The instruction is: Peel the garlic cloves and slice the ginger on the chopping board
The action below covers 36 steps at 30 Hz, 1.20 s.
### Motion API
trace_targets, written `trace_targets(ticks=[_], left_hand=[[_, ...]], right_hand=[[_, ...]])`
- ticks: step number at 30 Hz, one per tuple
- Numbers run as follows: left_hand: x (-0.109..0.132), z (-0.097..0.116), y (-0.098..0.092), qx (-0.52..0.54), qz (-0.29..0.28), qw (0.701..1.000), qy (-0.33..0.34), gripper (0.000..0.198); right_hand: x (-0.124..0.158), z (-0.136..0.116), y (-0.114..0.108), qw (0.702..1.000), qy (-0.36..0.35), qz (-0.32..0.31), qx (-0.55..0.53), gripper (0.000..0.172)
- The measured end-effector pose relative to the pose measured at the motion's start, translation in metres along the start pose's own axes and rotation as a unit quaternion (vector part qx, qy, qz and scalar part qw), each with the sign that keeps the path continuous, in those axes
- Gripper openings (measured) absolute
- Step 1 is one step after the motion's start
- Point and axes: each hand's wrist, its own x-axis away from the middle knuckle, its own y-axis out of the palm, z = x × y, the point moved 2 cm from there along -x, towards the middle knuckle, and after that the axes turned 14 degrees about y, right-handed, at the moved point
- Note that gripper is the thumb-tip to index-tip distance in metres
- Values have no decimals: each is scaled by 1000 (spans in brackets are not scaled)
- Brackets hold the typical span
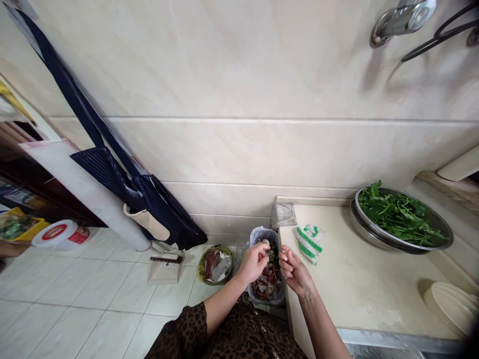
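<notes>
Both my hands hover over a small waste bin (266, 238) lined with a plastic bag and full of scraps, standing on the floor against the counter's end. My left hand (255, 262) has its fingers curled, pinching a small bit of something over the bin. Just to the right, my right hand (294, 269) has its fingers bent together, holding a small pale piece I cannot make out. A green-and-white striped cloth (309, 242) lies on the counter (359, 289) just beyond my right hand.
A metal bowl (400, 219) of leafy greens sits at the counter's back right, and pale plates (452, 306) at its right edge. On the tiled floor lie a green bowl of scraps (216, 264), a dustpan (165, 267) and a dark bag (149, 204) leaning on the wall.
</notes>
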Motion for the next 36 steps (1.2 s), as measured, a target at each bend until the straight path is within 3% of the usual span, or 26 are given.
trace_targets(ticks=[6, 10, 13, 20, 23, 26, 29, 32, 36], left_hand=[[1, 15, 5, 93, -78, 992, -34, 23], [1, 22, 5, 99, -110, 989, -18, 30], [0, 27, 3, 109, -129, 986, -3, 31], [0, 29, 1, 120, -92, 988, -17, 36], [1, 23, 2, 135, -84, 985, -63, 35], [3, 19, 4, 231, -102, 957, -141, 32], [3, 21, 4, 363, -125, 902, -198, 28], [3, 24, 3, 435, -137, 860, -228, 25], [5, 25, 3, 477, -135, 832, -247, 26]], right_hand=[[-4, 0, 2, 999, -23, 24, -3, 23], [0, 2, 10, 998, -33, 37, 43, 32], [5, 3, 21, 993, -45, 32, 107, 26], [14, -3, 37, 960, -78, 55, 263, 23], [14, -6, 34, 935, -118, 79, 324, 19], [14, -7, 30, 899, -173, 99, 391, 16], [15, -7, 30, 846, -215, 111, 476, 12], [19, -10, 34, 796, -240, 109, 546, 10], [24, -14, 41, 764, -254, 87, 587, 10]])
